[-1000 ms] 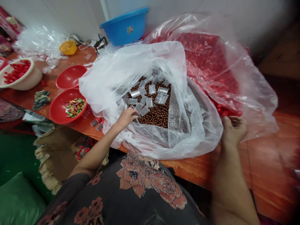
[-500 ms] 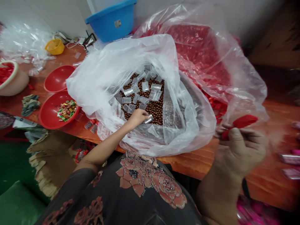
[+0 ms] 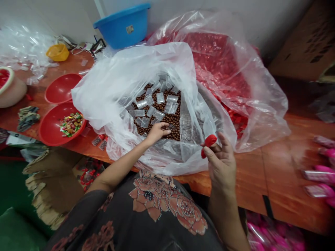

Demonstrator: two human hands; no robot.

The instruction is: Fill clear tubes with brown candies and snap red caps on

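My left hand [image 3: 158,133] reaches into the white plastic bag [image 3: 115,80], low over a bed of small brown balls [image 3: 171,120]. Its thumb and fingers are closed on a small clear plastic container [image 3: 171,127], which is hard to make out against the balls. More clear containers [image 3: 158,114] lie scattered on top of them. Beside the bag's right front edge, my right hand [image 3: 222,157] is raised, pinching a small red plastic piece [image 3: 210,140] between thumb and fingers. Part of that piece is hidden by the fingers.
Behind the white bag sits a clear bag of red pieces [image 3: 235,118]. A blue tub [image 3: 121,29] stands at the back. On the left are red bowls [image 3: 48,127], one with wrapped sweets [image 3: 70,124]. Pink-capped containers [image 3: 320,190] lie far right.
My right hand has come left with the red piece, from over the right of the table to the bag's edge. My left hand has shifted slightly, its container now lower among the balls.
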